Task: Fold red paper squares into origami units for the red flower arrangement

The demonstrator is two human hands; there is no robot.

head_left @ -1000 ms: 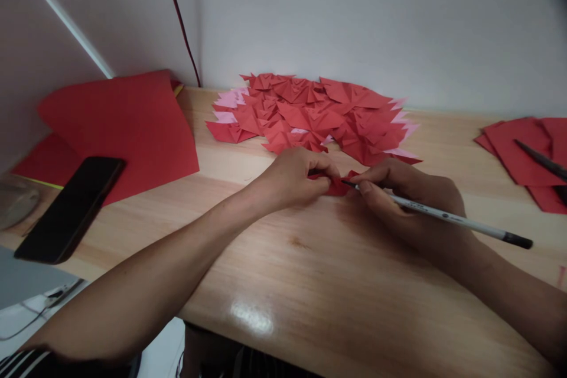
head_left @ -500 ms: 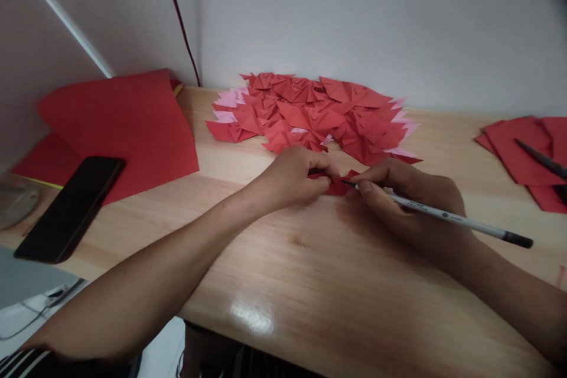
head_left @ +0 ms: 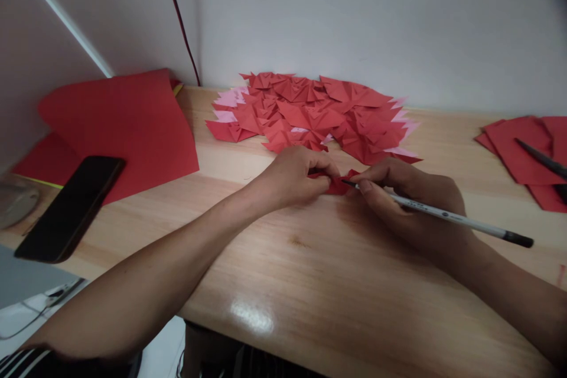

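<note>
At the middle of the wooden table, my left hand (head_left: 297, 176) is closed with its fingers pinching a small folded red paper (head_left: 335, 186). Much of that paper is hidden under the fingers. My right hand (head_left: 410, 198) grips a white pen (head_left: 456, 218) with a black end cap, its dark tip touching or just over the red paper. Right behind both hands lies a spread pile of folded red paper pieces (head_left: 310, 115), with pink ones showing at its sides.
Large red paper sheets (head_left: 119, 124) lie at the left, with a black phone (head_left: 71, 209) overlapping their front edge. On the far right, scissors (head_left: 543, 159) rest on red paper pieces (head_left: 518, 150). A grey wall (head_left: 376, 23) stands behind the table (head_left: 274, 283).
</note>
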